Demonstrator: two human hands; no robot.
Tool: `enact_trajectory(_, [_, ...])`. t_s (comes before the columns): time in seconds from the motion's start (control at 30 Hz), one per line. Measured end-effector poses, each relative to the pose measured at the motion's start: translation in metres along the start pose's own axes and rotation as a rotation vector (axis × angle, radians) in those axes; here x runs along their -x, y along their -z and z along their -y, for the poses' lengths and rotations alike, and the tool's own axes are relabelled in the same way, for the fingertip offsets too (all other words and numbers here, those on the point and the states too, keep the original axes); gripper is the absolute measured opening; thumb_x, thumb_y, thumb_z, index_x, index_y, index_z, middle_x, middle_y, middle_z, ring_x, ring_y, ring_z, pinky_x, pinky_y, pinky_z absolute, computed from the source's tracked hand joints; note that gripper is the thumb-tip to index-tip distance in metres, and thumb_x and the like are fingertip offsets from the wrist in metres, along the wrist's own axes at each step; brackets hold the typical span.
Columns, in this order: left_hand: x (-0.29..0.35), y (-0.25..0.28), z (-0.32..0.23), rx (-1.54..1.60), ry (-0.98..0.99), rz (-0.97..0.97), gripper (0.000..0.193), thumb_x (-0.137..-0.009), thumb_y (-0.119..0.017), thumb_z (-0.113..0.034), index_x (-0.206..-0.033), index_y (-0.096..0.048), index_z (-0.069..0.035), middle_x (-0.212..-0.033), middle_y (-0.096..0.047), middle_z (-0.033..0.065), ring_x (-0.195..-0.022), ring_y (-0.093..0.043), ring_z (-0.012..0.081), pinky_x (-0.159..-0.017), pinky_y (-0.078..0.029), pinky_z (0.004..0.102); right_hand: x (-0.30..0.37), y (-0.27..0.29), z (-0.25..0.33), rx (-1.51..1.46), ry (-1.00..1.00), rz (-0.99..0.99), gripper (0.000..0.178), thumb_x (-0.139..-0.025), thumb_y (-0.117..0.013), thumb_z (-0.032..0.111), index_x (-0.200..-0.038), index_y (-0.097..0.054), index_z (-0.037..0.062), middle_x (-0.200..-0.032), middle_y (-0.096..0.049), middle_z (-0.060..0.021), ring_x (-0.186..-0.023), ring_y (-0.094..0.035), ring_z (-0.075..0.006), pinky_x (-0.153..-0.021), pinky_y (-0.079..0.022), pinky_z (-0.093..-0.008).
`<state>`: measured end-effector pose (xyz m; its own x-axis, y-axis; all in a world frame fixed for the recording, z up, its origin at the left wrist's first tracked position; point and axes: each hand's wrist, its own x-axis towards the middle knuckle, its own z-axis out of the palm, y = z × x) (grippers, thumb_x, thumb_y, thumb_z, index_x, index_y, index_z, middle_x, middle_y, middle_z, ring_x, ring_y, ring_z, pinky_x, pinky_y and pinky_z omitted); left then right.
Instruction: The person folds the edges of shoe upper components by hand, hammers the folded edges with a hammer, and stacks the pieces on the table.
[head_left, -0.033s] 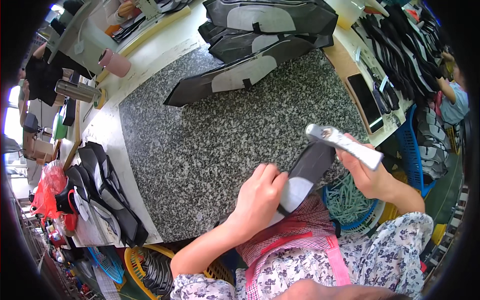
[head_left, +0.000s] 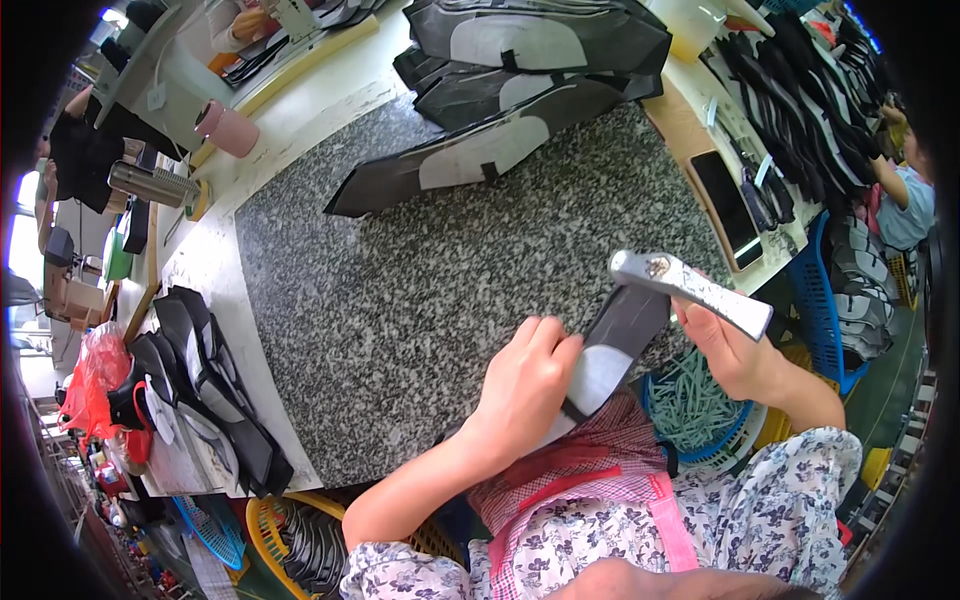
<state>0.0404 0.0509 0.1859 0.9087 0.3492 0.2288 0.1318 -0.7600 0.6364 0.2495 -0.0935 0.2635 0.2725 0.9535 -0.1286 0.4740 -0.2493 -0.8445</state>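
Note:
My right hand [head_left: 738, 355] is closed around a hammer, whose worn silver head [head_left: 700, 292] lies over the far end of a black curved panel [head_left: 632, 325]. This flat piece has a light grey patch and slants across the near edge of the granite slab [head_left: 430, 310]. My left hand [head_left: 530, 385] grips the panel along its left side, with fingers bent and the fingertips partly hidden. Part of the panel's near end is behind that hand and over my checked apron. The hammer's handle is mostly hidden by my right hand.
Similar black panels [head_left: 540, 45] are stacked at the slab's far side, and more [head_left: 215, 390] lie at the left. A phone [head_left: 727, 205] and scissors [head_left: 768, 190] rest at the right. Below the edge stand a basket of pale green strips [head_left: 690, 405] and a yellow basket [head_left: 262, 530].
My left hand has shifted slightly up and to the right along the panel. The hammer head looks sharper and almost in the same place.

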Motion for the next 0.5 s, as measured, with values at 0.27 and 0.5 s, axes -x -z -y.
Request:
enact_trajectory(0.27, [-0.02, 0.011, 0.0, 0.475, 0.386, 0.119, 0.016, -0.09, -0.075, -0.007, -0.104, -0.076, 0.002, -0.086, -0.067, 0.0139, -0.072, -0.067, 0.0257, -0.066, -0.054, 0.0368, 0.002, 0.006, -0.024, 0.117, -0.122, 0.138, 0.008, -0.1, -0.055, 0.004, -0.106, -0.052, -0.0007, -0.071, -0.055, -0.0211, -0.064, -0.057, -0.0415, -0.062, -0.046, -0.0418])
enact_trajectory(0.5, [-0.001, -0.009, -0.008, -0.002, -0.022, 0.009, 0.027, -0.086, -0.074, -0.001, -0.112, -0.071, 0.002, -0.089, -0.06, 0.0096, -0.079, -0.059, 0.0268, -0.068, -0.051, 0.0381, 0.0, 0.02, 0.0, 0.063, 0.137, 0.041, 0.02, -0.092, -0.057, -0.005, -0.112, -0.052, -0.0033, -0.087, -0.062, -0.0228, -0.08, -0.069, -0.045, -0.065, -0.053, -0.0451])
